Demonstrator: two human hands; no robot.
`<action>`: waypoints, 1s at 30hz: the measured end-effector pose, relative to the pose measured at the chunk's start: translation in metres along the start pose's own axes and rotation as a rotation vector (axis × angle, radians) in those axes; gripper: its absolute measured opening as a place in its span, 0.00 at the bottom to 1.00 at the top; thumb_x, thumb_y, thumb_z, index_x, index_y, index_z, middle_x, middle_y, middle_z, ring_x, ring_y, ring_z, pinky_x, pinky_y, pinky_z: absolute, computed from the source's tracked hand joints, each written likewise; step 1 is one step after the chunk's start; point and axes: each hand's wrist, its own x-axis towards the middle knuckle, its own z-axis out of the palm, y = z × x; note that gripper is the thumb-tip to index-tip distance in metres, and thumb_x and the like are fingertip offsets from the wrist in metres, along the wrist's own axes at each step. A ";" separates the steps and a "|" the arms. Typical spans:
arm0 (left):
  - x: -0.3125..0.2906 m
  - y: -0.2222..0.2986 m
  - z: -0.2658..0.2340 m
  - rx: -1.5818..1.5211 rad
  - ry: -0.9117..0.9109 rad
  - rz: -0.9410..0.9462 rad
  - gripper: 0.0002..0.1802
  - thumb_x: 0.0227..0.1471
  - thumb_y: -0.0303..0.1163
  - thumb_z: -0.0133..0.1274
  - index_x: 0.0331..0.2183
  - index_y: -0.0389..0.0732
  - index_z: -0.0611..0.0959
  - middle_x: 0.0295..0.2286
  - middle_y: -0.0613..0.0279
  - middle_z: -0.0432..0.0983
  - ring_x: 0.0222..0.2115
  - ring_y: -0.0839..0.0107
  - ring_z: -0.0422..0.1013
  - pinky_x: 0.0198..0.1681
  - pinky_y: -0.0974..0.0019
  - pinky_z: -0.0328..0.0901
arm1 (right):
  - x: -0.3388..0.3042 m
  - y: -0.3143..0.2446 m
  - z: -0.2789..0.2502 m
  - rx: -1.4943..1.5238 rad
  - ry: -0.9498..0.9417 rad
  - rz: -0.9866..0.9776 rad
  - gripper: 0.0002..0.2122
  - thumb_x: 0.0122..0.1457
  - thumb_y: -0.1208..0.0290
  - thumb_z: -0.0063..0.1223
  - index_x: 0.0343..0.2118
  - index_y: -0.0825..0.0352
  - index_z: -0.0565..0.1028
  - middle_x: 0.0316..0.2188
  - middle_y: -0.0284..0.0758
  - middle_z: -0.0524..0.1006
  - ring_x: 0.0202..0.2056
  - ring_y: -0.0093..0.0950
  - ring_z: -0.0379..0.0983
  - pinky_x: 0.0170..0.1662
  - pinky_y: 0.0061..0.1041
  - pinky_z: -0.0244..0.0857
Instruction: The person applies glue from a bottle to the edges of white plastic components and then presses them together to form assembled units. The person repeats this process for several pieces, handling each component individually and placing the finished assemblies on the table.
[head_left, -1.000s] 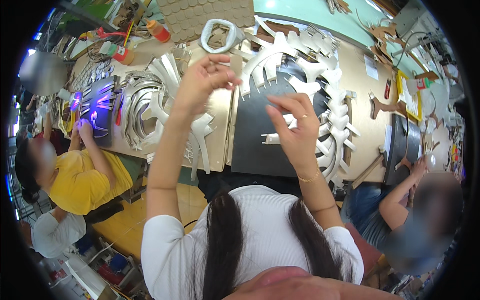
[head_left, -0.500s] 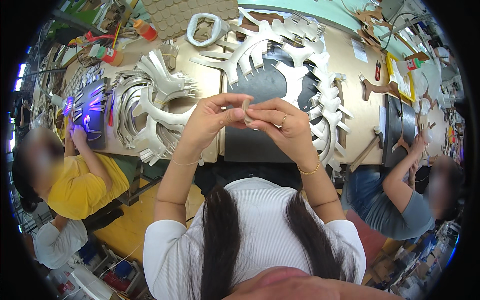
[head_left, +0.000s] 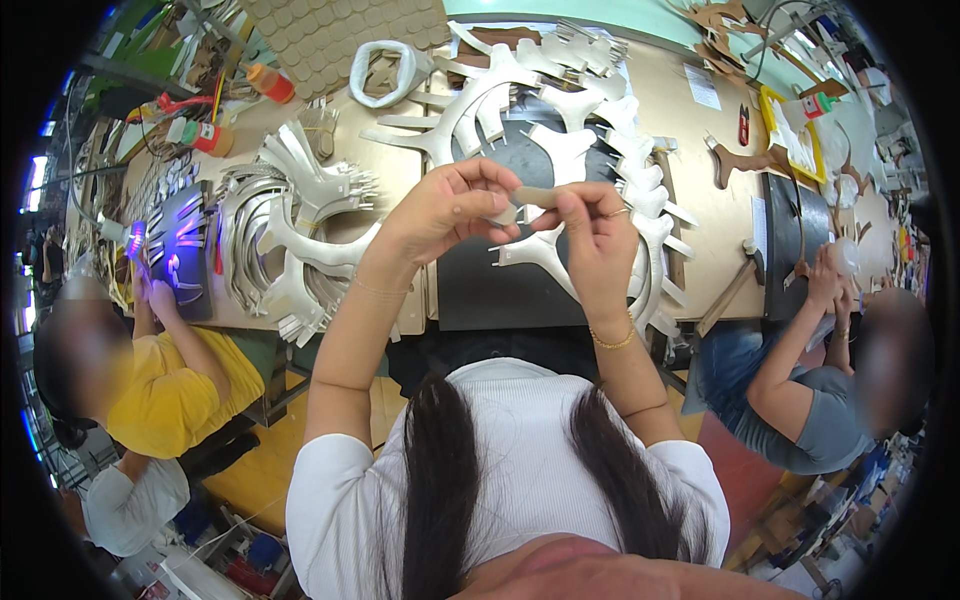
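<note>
Above the dark cutting mat (head_left: 500,290), my two hands meet in the middle of the view. My left hand (head_left: 465,205) pinches a small rounded beige piece (head_left: 507,215) at its fingertips. A thin beige strip (head_left: 534,197) runs between my hands, its right end gripped by the thumb and fingers of my right hand (head_left: 603,228). Whether strip and rounded piece are still joined, I cannot tell. Beneath my hands lie pale leather cutouts with branching straps, one (head_left: 560,150) beyond my fingers and another (head_left: 540,255) beside my right hand.
Stacked pale leather cutouts (head_left: 300,240) lie left; more curve along the right. A white-lined bin (head_left: 362,75) and glue bottles (head_left: 205,137) stand farther back. A hammer (head_left: 735,280) rests right, near red-handled snips (head_left: 743,125). People work at both sides, one in yellow (head_left: 180,370).
My hands have drawn apart sideways, and the beige strip now shows stretched between them. A pale cutout beneath my right hand is more exposed. The right-hand worker's hands have risen slightly.
</note>
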 end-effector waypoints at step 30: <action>0.151 0.071 -0.089 1.152 0.438 0.476 0.16 0.39 0.31 0.61 0.33 0.35 0.78 0.22 0.64 0.73 0.23 0.78 0.67 0.25 0.73 0.62 | 0.021 0.005 -0.034 0.375 0.124 0.225 0.08 0.54 0.74 0.55 0.33 0.74 0.72 0.25 0.37 0.76 0.25 0.24 0.76 0.29 0.18 0.69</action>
